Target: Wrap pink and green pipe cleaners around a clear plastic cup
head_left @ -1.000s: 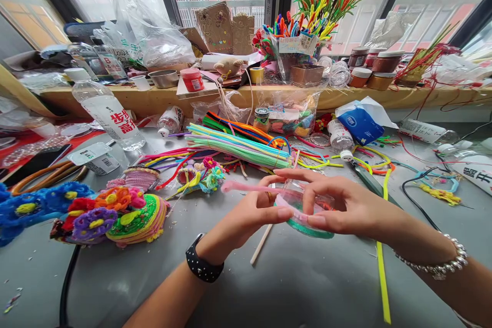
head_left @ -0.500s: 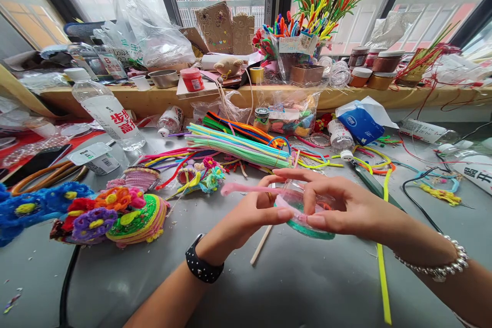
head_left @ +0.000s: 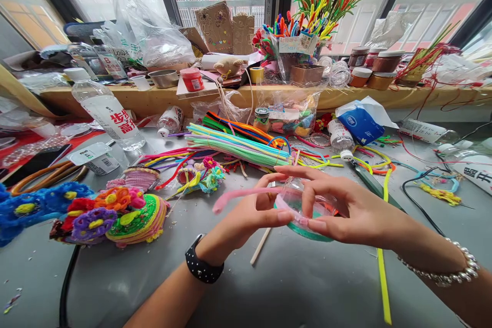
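My left hand [head_left: 251, 218] and my right hand [head_left: 346, 210] meet over the grey table [head_left: 292, 282]. Between them is a clear round plastic container [head_left: 303, 212] with green and pink pipe cleaner wound round its rim. Right-hand fingers curl over the container's top and side. My left thumb and fingers pinch a pink pipe cleaner [head_left: 246, 196] against the rim; its free end sticks out to the left. A thin wooden stick [head_left: 261, 245] lies on the table under my hands.
Left of my hands sit finished pipe-cleaner flower pieces [head_left: 115, 212]. Behind lie a bundle of green pipe cleaners [head_left: 238, 151], a water bottle [head_left: 103, 107] and a blue tissue pack [head_left: 359, 124]. A yellow pipe cleaner [head_left: 382, 271] and black cables [head_left: 417, 197] run at right. The window ledge is crowded.
The free end of the pink pipe cleaner has swung down and further left. My right hand has shifted slightly right and rotated round the container.
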The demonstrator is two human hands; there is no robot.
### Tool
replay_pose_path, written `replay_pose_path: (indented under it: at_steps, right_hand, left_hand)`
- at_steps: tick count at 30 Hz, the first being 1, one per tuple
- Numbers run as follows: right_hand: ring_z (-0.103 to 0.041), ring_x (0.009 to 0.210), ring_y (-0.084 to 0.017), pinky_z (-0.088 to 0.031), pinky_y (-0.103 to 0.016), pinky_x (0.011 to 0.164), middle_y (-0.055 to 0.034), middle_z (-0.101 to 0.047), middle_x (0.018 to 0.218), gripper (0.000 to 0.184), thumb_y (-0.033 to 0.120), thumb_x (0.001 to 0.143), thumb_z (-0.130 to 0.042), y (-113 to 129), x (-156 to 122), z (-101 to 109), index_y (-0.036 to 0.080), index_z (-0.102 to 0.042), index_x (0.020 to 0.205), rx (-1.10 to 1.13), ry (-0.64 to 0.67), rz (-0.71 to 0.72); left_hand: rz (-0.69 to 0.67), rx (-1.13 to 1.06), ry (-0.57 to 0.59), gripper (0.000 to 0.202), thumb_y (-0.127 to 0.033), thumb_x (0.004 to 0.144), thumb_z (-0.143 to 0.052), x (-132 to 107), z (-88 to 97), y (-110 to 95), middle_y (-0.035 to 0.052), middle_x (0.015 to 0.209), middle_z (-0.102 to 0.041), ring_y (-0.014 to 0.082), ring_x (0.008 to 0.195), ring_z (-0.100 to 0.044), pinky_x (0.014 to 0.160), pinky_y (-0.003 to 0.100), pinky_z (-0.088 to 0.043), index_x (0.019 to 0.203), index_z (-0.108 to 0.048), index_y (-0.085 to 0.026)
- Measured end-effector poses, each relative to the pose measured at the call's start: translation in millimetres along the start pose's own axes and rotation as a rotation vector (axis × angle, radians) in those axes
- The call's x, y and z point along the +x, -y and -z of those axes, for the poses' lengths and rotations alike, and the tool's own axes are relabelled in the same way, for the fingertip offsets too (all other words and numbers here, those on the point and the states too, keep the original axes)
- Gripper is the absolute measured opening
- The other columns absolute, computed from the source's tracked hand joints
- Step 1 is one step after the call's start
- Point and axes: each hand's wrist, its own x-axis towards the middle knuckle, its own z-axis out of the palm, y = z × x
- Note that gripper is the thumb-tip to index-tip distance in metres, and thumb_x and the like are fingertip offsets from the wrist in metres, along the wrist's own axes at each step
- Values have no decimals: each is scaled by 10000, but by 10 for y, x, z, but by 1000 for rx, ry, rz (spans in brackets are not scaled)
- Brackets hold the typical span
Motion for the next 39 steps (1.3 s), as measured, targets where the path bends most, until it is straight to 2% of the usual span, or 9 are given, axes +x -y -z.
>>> replay_pose_path:
  at_steps: [2,8,15,23,28,33,39]
  right_hand:
    - [-297,1358,-256,-275,-444,1086,-31,-473,1372,105,302,732,-691,17,0,-2,226,-619,721,-2,6,-11]
    - [-307,1352,-252,-343,-445,1043,-23,-454,1387,106,325,730,-690,50,-2,-19,241,-630,756,9,-4,-56]
    - [-294,1358,-278,-292,-476,1070,-53,-451,1387,111,312,722,-692,42,0,-13,226,-631,759,36,1,-60]
    - [-290,1362,-238,-267,-446,1087,-11,-462,1380,90,253,720,-694,34,-4,-16,243,-615,762,29,4,-45]
    - [-303,1354,-235,-267,-440,1088,-7,-445,1389,94,260,720,-696,41,-1,-21,244,-616,767,33,5,-48]
    - [-291,1359,-228,-272,-435,1087,-3,-455,1380,92,269,725,-694,25,-1,-18,248,-615,767,12,4,-41]
    - [-308,1350,-225,-306,-429,1067,11,-404,1412,82,283,738,-683,37,-13,-21,250,-615,769,24,24,-68]
  left_hand:
    - [-8,23,-1,624,-333,569,-793,-3,9,9,73,1167,-564,277,1109,-510,810,328,-397,1109,-496,-237]
    - [-1,36,5,663,-341,572,-798,3,16,20,58,1041,-598,259,1046,-542,820,344,-398,1140,-470,-237]
    - [3,55,-10,603,-351,557,-800,-1,6,7,78,1107,-589,293,1112,-502,827,351,-394,1087,-542,-220]
    - [0,68,31,572,-340,604,-779,-5,39,19,77,1082,-614,295,1153,-484,855,355,-398,1119,-557,-225]
    - [-11,60,27,604,-332,596,-785,-1,42,22,75,1172,-582,291,1132,-507,842,352,-407,1141,-540,-244]
    - [-8,76,43,600,-347,609,-774,-1,34,17,74,1120,-610,294,1150,-492,848,351,-401,1146,-532,-238]
    - [-11,33,33,671,-314,581,-792,11,25,15,59,1090,-616,260,1064,-546,823,344,-401,1166,-469,-253]
